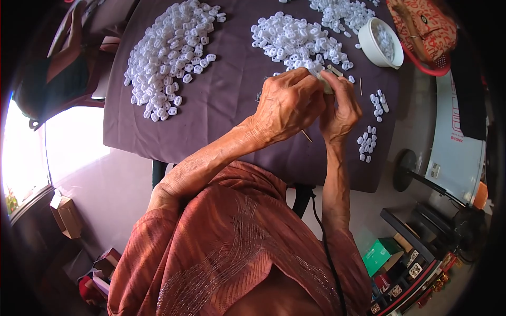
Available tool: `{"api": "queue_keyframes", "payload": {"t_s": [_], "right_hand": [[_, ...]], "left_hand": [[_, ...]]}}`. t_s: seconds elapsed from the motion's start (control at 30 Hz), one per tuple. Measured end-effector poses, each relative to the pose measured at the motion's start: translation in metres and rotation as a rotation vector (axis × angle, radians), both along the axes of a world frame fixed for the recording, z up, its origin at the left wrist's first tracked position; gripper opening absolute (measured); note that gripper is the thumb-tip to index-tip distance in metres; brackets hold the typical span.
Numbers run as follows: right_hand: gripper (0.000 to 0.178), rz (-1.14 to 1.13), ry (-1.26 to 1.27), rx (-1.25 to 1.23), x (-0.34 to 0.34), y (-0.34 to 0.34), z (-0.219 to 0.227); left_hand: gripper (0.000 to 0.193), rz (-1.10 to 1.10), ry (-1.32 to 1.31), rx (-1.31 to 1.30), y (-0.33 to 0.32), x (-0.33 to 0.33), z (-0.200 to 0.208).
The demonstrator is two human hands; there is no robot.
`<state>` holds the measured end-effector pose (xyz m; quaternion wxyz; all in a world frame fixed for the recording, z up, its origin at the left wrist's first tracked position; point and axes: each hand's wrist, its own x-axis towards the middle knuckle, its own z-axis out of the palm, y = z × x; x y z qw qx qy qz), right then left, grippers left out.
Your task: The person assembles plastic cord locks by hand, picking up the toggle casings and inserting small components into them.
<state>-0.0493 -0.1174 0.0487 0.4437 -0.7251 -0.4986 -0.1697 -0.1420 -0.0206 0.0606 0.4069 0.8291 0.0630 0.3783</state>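
Note:
My left hand (292,102) and my right hand (341,108) meet over the far right part of the cloth-covered table, fingers closed and pressed together. Between their fingertips shows a small whitish piece (327,88), mostly covered, so its exact kind is unclear. Below the left hand a thin wooden stick (307,136) pokes out; whether it is gripped or lies on the cloth cannot be told. Just beyond the fingers is a large heap of small white plastic pieces with holes (295,39). A little pale strip (334,70) lies beside the right fingertips.
Another heap of white pieces (168,58) covers the table's left side. A white bowl (377,42) of pieces stands far right, near a red basket (437,66). Small groups of pieces (367,142) lie right of my right hand. Another person (58,79) sits at left.

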Motion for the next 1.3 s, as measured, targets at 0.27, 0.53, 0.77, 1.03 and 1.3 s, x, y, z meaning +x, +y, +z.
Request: {"api": "queue_keyframes", "payload": {"t_s": [0.27,0.53,0.77,1.03,1.3], "right_hand": [[0.021,0.219,0.215,-0.010,0.007,0.001,-0.005],[0.052,0.599,1.421,0.324,-0.013,0.013,-0.002],[0.056,0.639,1.379,0.324,-0.025,0.015,-0.002],[0.055,0.622,1.318,0.364,-0.029,0.011,-0.008],[0.047,0.582,1.520,0.428,-0.024,0.008,0.000]], "left_hand": [[0.023,-0.083,-0.089,0.167,-0.010,-0.005,-0.008],[0.026,-0.062,-0.074,0.002,-0.016,-0.011,-0.008],[0.026,0.053,-0.033,-0.028,-0.015,-0.009,-0.005],[0.014,0.003,-0.059,-0.024,-0.010,-0.008,-0.003],[0.017,-0.038,-0.100,0.003,-0.022,-0.003,-0.011]]}}
